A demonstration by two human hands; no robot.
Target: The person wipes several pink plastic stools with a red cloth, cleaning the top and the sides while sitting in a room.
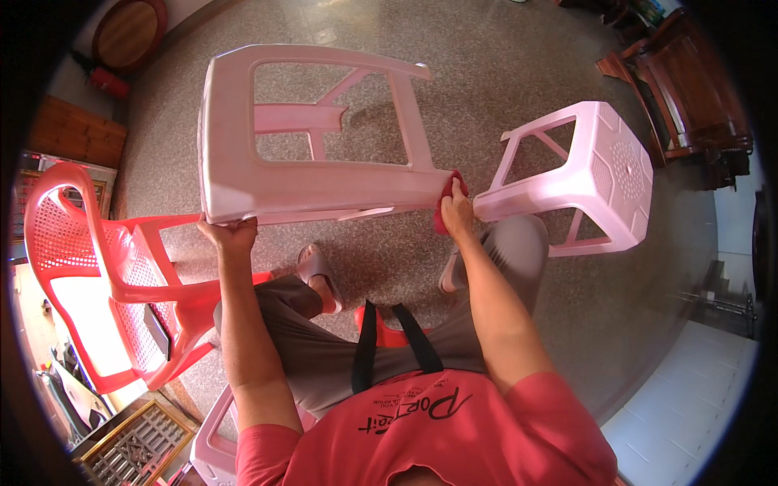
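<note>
A pale pink plastic stool [324,182] is tipped on its side in front of me, its seat end to the left and its legs to the right. My left hand [229,232] grips its near lower corner at the seat end. At the foot of the near leg my right hand [458,211] presses a dark red cloth [445,202] round the plastic. Just right of that hand lies a second pink stool [596,178], also on its side, with its patterned seat facing right.
A red plastic armchair [121,267] stands at the left with a dark flat device [157,330] on its seat. Part of another pink stool [215,445] shows at lower left. Dark wooden furniture [689,89] is at far right, a round wooden piece [130,34] at far left.
</note>
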